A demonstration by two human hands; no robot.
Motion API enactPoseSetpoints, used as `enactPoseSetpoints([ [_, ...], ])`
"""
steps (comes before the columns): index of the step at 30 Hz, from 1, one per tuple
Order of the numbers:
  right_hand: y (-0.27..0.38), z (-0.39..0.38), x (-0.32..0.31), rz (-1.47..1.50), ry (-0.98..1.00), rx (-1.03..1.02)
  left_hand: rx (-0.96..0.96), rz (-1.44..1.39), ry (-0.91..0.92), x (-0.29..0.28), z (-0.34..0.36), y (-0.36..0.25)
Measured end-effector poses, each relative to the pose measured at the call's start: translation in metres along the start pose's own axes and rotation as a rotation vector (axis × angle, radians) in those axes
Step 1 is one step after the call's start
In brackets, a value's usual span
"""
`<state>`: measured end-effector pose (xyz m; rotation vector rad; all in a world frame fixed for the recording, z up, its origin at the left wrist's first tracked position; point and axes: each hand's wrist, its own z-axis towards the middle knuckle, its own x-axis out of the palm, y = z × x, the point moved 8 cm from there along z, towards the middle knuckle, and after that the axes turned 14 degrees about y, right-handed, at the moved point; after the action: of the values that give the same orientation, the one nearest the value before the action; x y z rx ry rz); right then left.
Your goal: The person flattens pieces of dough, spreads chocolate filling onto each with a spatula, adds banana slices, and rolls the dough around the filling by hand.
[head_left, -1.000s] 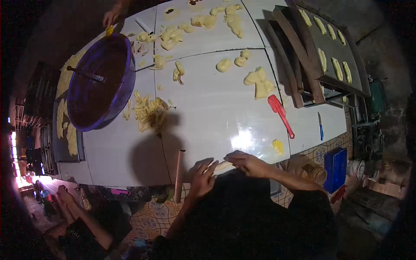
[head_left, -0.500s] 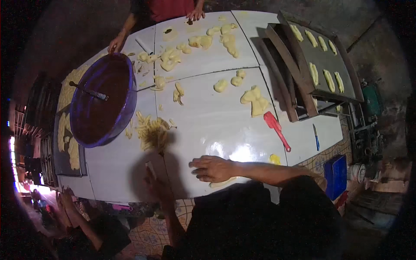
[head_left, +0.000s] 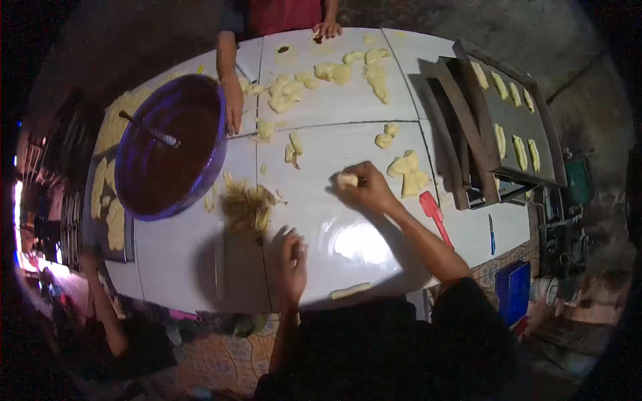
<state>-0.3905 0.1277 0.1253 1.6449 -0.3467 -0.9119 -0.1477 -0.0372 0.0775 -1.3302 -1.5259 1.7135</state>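
My right hand (head_left: 369,190) pinches a small ball of pale dough (head_left: 347,180) just above the middle of the white table (head_left: 321,234). Loosely curled and slightly apart, the fingers of my left hand (head_left: 292,262) hover near the front edge, and nothing shows between them. A short dough roll (head_left: 350,291) lies at the edge close to my body. Two dough balls (head_left: 384,140) and a flattened lump of dough (head_left: 408,173) sit beyond my right hand. Left of centre is a heap of thin dough strips (head_left: 246,206), partly in shadow.
A purple basin (head_left: 217,167) of brown filling stands at left, a spatula-like tool (head_left: 160,136) in it. Stacked trays (head_left: 515,130) with shaped dough stand at right, near a red scraper (head_left: 433,208) and blue-handled knife (head_left: 492,234). A co-worker's hand (head_left: 233,110) is beside the basin.
My right hand has moved from the near edge to mid-table and taken one of three dough balls. My left hand has shifted right. The co-worker's arm has come round the basin's right side.
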Motion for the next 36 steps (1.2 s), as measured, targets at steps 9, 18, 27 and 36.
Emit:
enactPoseSetpoints([
  [9,-0.014,-0.130,0.072,-0.406,0.019,-0.021,0.084,0.636,0.130,0.077,-0.013,-0.033],
  [18,-0.025,-0.148,0.102,-0.952,0.302,-0.325,0.388,1.049,0.579,0.113,-0.031,-0.040],
  [27,-0.022,-0.151,0.091,-0.902,0.249,-0.283,-0.146,1.361,-0.337,-0.077,-0.046,0.033],
  [36,0.026,-0.168,0.046,-0.608,0.171,-0.529,0.281,0.810,-0.042,-0.061,-0.086,0.067],
])
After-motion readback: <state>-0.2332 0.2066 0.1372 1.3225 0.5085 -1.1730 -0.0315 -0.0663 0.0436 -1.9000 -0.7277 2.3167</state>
